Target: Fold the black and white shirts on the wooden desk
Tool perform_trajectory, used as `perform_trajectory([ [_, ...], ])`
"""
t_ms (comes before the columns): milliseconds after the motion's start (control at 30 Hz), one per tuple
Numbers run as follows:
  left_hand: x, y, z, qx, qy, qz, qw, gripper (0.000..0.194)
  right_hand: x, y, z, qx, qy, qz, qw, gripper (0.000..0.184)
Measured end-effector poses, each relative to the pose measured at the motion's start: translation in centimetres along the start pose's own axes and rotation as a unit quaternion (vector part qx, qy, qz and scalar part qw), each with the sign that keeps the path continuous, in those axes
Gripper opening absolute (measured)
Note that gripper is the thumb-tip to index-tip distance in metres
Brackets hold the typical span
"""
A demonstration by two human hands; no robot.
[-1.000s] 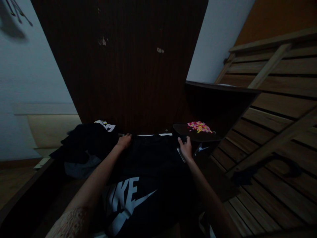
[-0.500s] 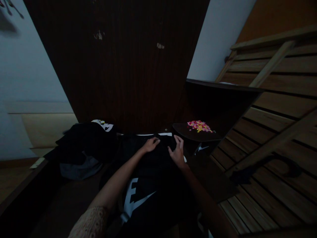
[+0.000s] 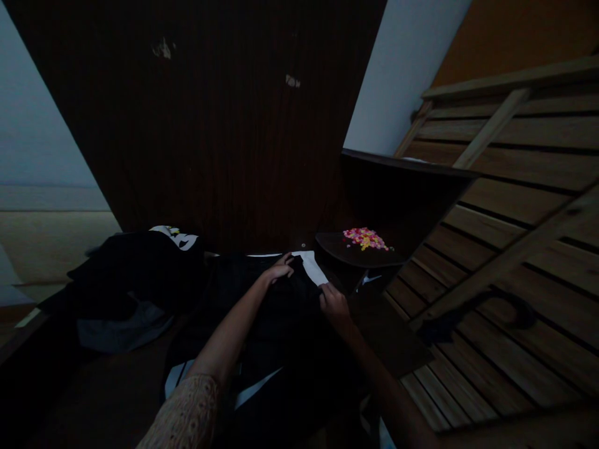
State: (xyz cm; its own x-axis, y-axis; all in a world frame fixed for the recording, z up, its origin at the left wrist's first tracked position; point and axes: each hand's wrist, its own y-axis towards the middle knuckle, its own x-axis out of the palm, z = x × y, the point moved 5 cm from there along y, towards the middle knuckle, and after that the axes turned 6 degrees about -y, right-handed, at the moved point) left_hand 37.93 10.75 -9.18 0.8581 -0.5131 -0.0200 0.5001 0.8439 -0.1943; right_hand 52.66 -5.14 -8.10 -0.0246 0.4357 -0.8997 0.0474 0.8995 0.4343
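A black garment with white print (image 3: 276, 337) lies spread on a dark surface in front of me. My left hand (image 3: 279, 268) rests on its far edge, fingers curled onto the cloth beside a white strip (image 3: 312, 267). My right hand (image 3: 333, 304) is closed in a pinch on the garment's edge at the near end of that white strip. The room is dim and the finger detail is faint.
A heap of dark clothes (image 3: 135, 280) lies to the left. A dark wooden door (image 3: 224, 137) stands behind. A small dark shelf (image 3: 355, 252) with a pile of pink and yellow bits (image 3: 364, 238) is at the right, beside a leaning wooden slatted frame (image 3: 510, 206).
Both hands came in from the garment's outer corners to its middle. The big white print is now mostly folded out of sight, and a white strip has turned up between the hands.
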Motion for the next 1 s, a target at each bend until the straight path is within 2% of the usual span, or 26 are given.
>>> perform_trajectory([
  [67, -0.1, 0.5, 0.2, 0.011, 0.018, 0.009, 1.000, 0.092, 0.0, -0.4, 0.6, 0.036, -0.004, 0.024, 0.999, 0.027],
  [133, -0.3, 0.9, 0.4, 0.013, 0.045, 0.016, 0.999, 0.081, -0.2, -0.9, 0.8, 0.052, -0.004, 0.050, 0.997, 0.025],
  [233, -0.2, 1.5, 0.7, 0.021, 0.096, 0.027, 0.995, 0.058, -0.4, -1.3, 0.2, 0.017, -0.006, 0.066, 0.998, 0.024],
  [367, 0.8, 2.3, 1.3, 0.055, 0.164, 0.064, 0.983, 0.046, -0.4, -0.9, -0.6, -0.017, -0.033, 0.052, 0.998, 0.025],
  [533, 1.8, 3.3, 1.8, 0.081, 0.198, 0.095, 0.972, 0.008, 0.0, -0.7, -0.4, -0.011, -0.069, 0.021, 0.997, 0.022],
  [700, 1.2, 4.0, 1.6, 0.088, 0.187, 0.115, 0.972, 0.027, 0.1, -1.3, 0.5, 0.047, -0.071, -0.016, 0.996, 0.025],
  [800, 1.1, 4.1, 1.6, 0.095, 0.190, 0.117, 0.970, 0.023, -0.3, -1.4, 0.5, 0.074, -0.060, -0.043, 0.995, 0.021],
  [833, 1.1, 4.1, 1.7, 0.097, 0.195, 0.112, 0.969, 0.022, -0.4, -1.4, 0.4, 0.077, -0.056, -0.049, 0.994, 0.020],
  [933, 1.7, 4.2, 2.4, 0.107, 0.225, 0.089, 0.964, 0.040, -0.9, -1.4, -0.1, 0.068, -0.053, -0.078, 0.993, 0.020],
  [1000, 2.2, 4.2, 2.9, 0.112, 0.245, 0.077, 0.960, 0.039, -1.0, -1.4, -0.4, 0.056, -0.054, -0.104, 0.991, 0.019],
])
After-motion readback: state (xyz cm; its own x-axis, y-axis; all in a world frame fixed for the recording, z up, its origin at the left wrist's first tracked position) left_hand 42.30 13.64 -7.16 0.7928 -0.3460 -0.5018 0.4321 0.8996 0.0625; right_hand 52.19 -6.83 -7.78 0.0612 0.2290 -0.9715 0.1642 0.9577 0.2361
